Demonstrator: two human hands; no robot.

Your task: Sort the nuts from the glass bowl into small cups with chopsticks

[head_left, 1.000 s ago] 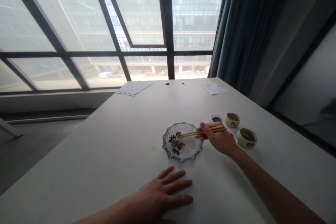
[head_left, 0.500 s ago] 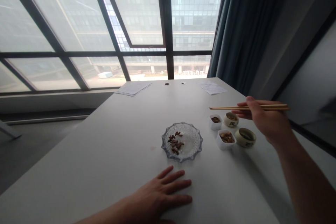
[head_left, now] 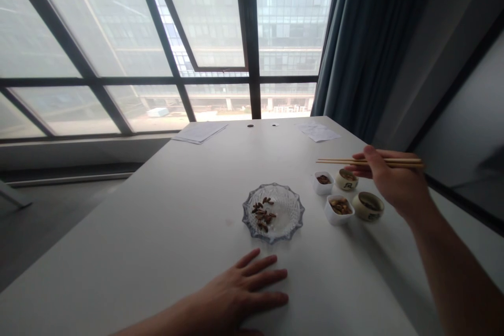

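My right hand (head_left: 394, 181) is closed around a pair of wooden chopsticks (head_left: 346, 161), held nearly level with the tips pointing left. Beneath them stand two white square cups, one with dark brown pieces (head_left: 323, 180) and one with tan pieces (head_left: 340, 206). Two cream ceramic cups with dark markings, a smaller (head_left: 347, 186) and a larger (head_left: 368, 213), stand to their right, with dark contents. My left hand (head_left: 246, 289) lies flat, fingers spread, just in front of a scalloped glass dish (head_left: 289, 220). Several brown, pod-like pieces (head_left: 263, 215) lie in the dish's left half.
The white table (head_left: 165, 220) reaches to the windows. Sheets of paper lie at its far left (head_left: 200, 132) and far right (head_left: 319, 131). Two small round holes sit near its far edge. A dark curtain (head_left: 362, 52) hangs at the right.
My right hand has shifted slightly left, and the chopstick tips look a little further apart. My left hand, the dish and the cups have stayed in place.
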